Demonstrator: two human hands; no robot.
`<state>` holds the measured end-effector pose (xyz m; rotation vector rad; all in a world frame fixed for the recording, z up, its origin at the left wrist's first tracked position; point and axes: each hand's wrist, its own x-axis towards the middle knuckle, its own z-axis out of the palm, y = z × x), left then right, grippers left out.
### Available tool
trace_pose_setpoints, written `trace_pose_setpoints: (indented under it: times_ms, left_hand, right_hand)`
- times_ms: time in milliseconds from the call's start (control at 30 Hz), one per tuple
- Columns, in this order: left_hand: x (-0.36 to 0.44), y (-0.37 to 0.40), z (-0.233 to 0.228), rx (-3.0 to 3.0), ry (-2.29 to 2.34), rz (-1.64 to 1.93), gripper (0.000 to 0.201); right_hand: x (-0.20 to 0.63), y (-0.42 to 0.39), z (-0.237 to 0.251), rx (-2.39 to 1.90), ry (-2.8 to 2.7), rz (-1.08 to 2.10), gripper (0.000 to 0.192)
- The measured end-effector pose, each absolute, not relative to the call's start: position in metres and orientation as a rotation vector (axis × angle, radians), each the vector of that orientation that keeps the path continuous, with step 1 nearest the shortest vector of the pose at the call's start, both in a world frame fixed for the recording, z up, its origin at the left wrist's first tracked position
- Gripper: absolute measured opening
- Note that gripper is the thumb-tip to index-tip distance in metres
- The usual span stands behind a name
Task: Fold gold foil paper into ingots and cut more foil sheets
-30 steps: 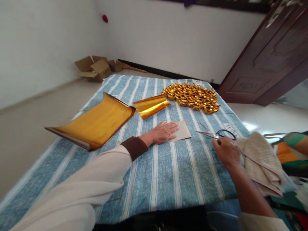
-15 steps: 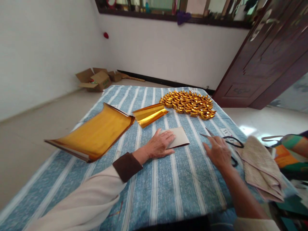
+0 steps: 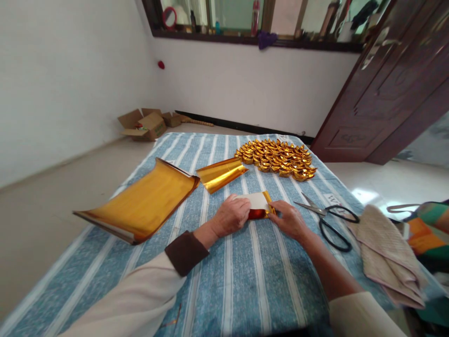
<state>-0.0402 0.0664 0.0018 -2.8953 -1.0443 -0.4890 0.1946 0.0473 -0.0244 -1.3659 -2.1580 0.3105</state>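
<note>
looking down from the head camera, i see both hands meeting on a small gold-foil sheet [image 3: 258,206] lying on the striped blue cloth [image 3: 245,276], near the middle of the surface. my left hand [image 3: 231,216] is curled with its fingers pressed on the sheet's left part, covering it; my right hand [image 3: 288,220] pinches the sheet's right edge, where the gold face is turned up over the pale back. the near edge shows a reddish-gold fold.

at about 10 o'clock from the sheet lies a big stack of gold foil paper [image 3: 143,203], its far end curling upward. at 11 o'clock, just beyond my left hand, sits a smaller curled foil piece [image 3: 221,173]. at 12 to 1 o'clock, well apart, a heap of folded gold ingots [image 3: 277,158] lies packed together near the cloth's far edge.

at 3 o'clock the black-handled scissors [image 3: 328,217] lie blades apart, near my right hand but not touching. past them a beige towel [image 3: 386,252] hangs over the right edge of the cloth.

open room: the cloth between me and the sheet, toward 6 o'clock, is bare stripes right to the near edge. the left edge runs beside bare floor.

containers: cardboard boxes [image 3: 143,125] stand with flaps open on the floor by the far wall; i cannot tell what is inside them.
</note>
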Motion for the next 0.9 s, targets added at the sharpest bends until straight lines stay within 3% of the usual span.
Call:
trace_pose_setpoints:
  times_ms: [133, 233, 333, 567, 767, 900]
  left_hand:
    - [-0.040, 0.079, 0.027, -2.866, -1.142, -0.589, 0.030]
    - [-0.038, 0.092, 0.049, -2.889, -1.478, -0.723, 0.032]
    - [-0.031, 0.106, 0.061, -2.931, -1.802, -0.561, 0.034]
    - [-0.005, 0.131, 0.033, -2.874, -1.936, -0.187, 0.021]
    - [-0.008, 0.130, 0.028, -2.784, -1.941, -0.071, 0.022]
    - [-0.013, 0.128, 0.031, -2.769, -1.911, -0.005, 0.019]
  right_hand:
    - [0.195, 0.051, -0.027, -1.404, -2.058, 0.391, 0.026]
    - [0.195, 0.053, -0.030, -1.436, -2.015, 0.411, 0.032]
    - [0.194, 0.053, -0.032, -1.424, -1.963, 0.427, 0.033]
    - [0.193, 0.055, -0.036, -1.407, -1.777, 0.537, 0.034]
    - [0.191, 0.057, -0.032, -1.447, -1.601, 0.578, 0.034]
    - [0.184, 0.064, -0.027, -1.600, -1.566, 0.566, 0.047]
